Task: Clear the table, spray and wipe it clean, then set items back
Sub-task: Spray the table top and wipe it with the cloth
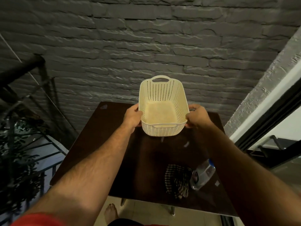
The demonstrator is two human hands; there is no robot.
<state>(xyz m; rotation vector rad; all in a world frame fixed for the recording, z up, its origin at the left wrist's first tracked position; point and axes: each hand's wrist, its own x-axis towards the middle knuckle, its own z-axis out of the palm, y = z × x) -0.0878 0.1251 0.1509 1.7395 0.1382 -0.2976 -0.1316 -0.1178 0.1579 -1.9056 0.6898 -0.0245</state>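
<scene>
Holding an empty cream perforated basket between both hands, the person has it at the far middle of the dark table, with its long axis running away from the body toward the grey brick wall. One handle loop faces the wall, the other faces the person.

The left hand is closed against the left long side near the front corner, and the right hand is closed against the right long side opposite it. Both hands sit equally near the basket, so neither arm leads. Whether the base touches the table or hangs just above it cannot be told; a faint shadow under the near end suggests it is slightly clear.

Nearer the body, on the right part of the table, a checked cloth lies crumpled. Just beside it on its right, a clear plastic bottle lies tipped; its top is blurred, so a spray head cannot be confirmed.

Judgement: with cloth and bottle set aside at the near edge and the rest of the table bare, this looks like the basket being set back. The move turns on lowering it level, long axis kept square to the wall, then both hands opening outward together.
</scene>
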